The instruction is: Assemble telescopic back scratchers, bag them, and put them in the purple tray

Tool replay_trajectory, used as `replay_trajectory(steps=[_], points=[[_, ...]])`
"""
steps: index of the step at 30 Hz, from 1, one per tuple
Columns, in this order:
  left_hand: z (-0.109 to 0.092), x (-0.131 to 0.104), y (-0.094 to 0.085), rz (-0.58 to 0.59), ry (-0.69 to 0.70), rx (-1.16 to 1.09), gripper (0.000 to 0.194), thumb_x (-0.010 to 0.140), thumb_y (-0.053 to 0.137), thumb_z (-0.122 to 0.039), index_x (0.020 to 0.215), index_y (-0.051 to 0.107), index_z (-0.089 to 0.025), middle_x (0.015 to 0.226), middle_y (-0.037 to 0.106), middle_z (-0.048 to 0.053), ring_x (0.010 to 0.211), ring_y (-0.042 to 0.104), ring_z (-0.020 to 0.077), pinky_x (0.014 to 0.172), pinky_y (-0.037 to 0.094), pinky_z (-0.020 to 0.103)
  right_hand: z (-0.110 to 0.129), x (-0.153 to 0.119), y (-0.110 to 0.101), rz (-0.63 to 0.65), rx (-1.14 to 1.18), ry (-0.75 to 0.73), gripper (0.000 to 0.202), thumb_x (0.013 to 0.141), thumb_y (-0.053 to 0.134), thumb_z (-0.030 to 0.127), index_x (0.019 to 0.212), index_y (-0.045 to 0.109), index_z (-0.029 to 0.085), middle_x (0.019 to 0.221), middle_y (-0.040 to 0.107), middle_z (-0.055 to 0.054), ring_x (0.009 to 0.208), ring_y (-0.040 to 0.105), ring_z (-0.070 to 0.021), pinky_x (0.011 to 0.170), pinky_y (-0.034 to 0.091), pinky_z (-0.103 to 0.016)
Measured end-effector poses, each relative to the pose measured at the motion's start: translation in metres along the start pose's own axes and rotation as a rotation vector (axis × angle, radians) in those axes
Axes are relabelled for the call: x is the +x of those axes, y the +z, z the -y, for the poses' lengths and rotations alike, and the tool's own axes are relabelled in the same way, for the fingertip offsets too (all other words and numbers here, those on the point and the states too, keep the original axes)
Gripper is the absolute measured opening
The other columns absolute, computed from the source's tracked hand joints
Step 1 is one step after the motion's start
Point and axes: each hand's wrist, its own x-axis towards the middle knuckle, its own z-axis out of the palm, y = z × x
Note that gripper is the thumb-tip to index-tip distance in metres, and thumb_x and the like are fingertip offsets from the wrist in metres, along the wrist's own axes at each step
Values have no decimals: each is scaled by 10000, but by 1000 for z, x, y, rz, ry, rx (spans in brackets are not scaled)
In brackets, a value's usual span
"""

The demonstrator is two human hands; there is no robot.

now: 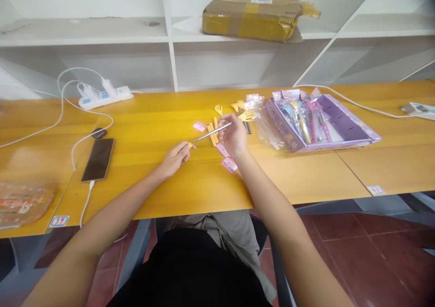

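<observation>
My right hand (235,137) is closed around a slim silver metal rod (212,132), which slants down to the left. The rod's tip ends just short of my left hand (176,158), whose fingers are closed on a small yellow piece (190,144); most of it is hidden. Beyond my right hand is a yellow hand-shaped scratcher head (247,115); whether it joins the rod I cannot tell. Several yellow handles (212,134) lie beside my right hand. Another yellow scratcher head (218,110) rests behind them. Pink cards (229,164) lie around the handles.
A purple tray (353,114) at right holds wrapped back scratchers (311,121), with clear plastic bags (270,128) beside it. To the left are a charging phone (98,159), a white power strip (106,97) and cables. A taped carton (251,19) sits on the shelf.
</observation>
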Motion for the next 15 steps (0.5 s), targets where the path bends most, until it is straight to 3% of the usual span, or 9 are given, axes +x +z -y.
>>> replay_trajectory(steps=[9,15], points=[[7,1,-5,68,33,103,512,1090,508,-642,1268,741,-222,723,555,-15,618,425,149,616,378,283,-2,-6,7,21,-38,10,636,1068,345,803,891,592,244,756,602,-8,519,501,-114,488,445,-263],[3,1,-3,71,23,187,540,1105,453,-633,1322,707,-209,749,616,-11,661,492,152,673,433,275,-9,-2,3,12,16,-85,704,998,475,877,822,687,230,719,636,-19,570,566,-126,526,472,-268]])
